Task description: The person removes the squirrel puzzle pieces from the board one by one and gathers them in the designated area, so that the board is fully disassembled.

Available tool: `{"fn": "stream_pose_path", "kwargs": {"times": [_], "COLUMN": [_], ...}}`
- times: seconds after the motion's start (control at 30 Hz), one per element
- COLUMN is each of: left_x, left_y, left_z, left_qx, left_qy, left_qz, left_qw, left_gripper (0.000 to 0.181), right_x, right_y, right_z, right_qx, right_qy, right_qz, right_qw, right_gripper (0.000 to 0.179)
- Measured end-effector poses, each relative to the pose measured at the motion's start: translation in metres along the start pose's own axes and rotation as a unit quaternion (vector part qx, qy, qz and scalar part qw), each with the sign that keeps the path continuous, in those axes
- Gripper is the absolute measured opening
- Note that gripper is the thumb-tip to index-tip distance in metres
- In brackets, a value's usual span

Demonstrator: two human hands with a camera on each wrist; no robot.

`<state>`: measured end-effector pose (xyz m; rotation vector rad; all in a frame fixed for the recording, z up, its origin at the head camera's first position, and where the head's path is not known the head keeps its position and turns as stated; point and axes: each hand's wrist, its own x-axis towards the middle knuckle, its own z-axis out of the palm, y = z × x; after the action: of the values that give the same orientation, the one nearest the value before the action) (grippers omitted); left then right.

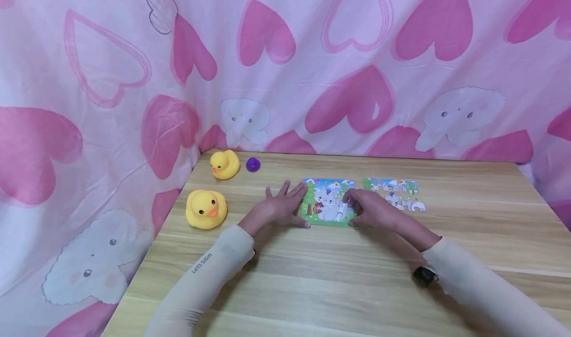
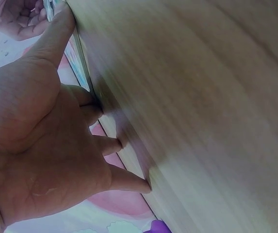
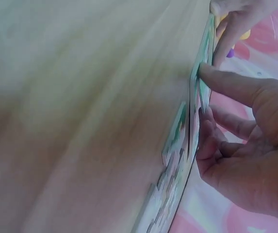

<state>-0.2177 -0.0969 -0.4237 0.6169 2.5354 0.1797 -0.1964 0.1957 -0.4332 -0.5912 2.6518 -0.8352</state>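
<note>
A jigsaw puzzle (image 1: pixel 327 205) with a cartoon picture of white animals on green and blue lies flat on the table. My left hand (image 1: pixel 283 209) is at its left side, fingers spread and fairly straight, fingertips and thumb at the puzzle's edge. At the right side my right hand (image 1: pixel 374 209) pinches a puzzle piece (image 3: pixel 202 97) between thumb and curled fingers. That piece stands tilted at the puzzle's edge in the right wrist view, its face mostly hidden. Just right of the hand lie several joined loose pieces (image 1: pixel 394 186), partly behind the right hand.
Two yellow rubber ducks (image 1: pixel 206 209) sit on the left of the wooden table (image 1: pixel 312 282), one behind the other. Beside the farther one is a small purple toy (image 1: pixel 253 164). A pink curtain (image 1: pixel 276 79) with hearts hangs along the table's back and left edges.
</note>
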Motion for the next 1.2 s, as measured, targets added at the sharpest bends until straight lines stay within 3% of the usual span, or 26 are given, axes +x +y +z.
{"fn": "stream_pose_path", "kwargs": {"times": [0.23, 0.53, 0.7, 1.0, 1.2], "left_x": [0.000, 0.000, 0.002, 0.002, 0.001], "left_y": [0.000, 0.001, 0.000, 0.000, 0.000], "left_z": [0.000, 0.001, 0.002, 0.003, 0.001], "left_qx": [-0.005, -0.003, -0.001, -0.005, -0.006], "left_qy": [-0.001, 0.001, 0.003, 0.000, 0.002], "left_qz": [-0.003, -0.005, -0.005, -0.003, -0.003], "left_qw": [1.0000, 1.0000, 1.0000, 1.0000, 1.0000], "left_gripper": [0.113, 0.113, 0.114, 0.114, 0.114], "right_x": [0.008, 0.010, 0.010, -0.004, -0.017], "right_y": [0.003, 0.002, 0.003, 0.018, 0.031], "right_z": [-0.004, -0.006, -0.007, -0.019, -0.029], "right_qx": [-0.016, -0.046, -0.036, -0.019, -0.024], "right_qy": [-0.033, -0.033, -0.033, 0.002, 0.008], "right_qz": [0.006, 0.003, 0.010, -0.038, -0.045], "right_qw": [0.9993, 0.9984, 0.9987, 0.9991, 0.9987], "right_gripper": [0.053, 0.053, 0.054, 0.051, 0.050]}}
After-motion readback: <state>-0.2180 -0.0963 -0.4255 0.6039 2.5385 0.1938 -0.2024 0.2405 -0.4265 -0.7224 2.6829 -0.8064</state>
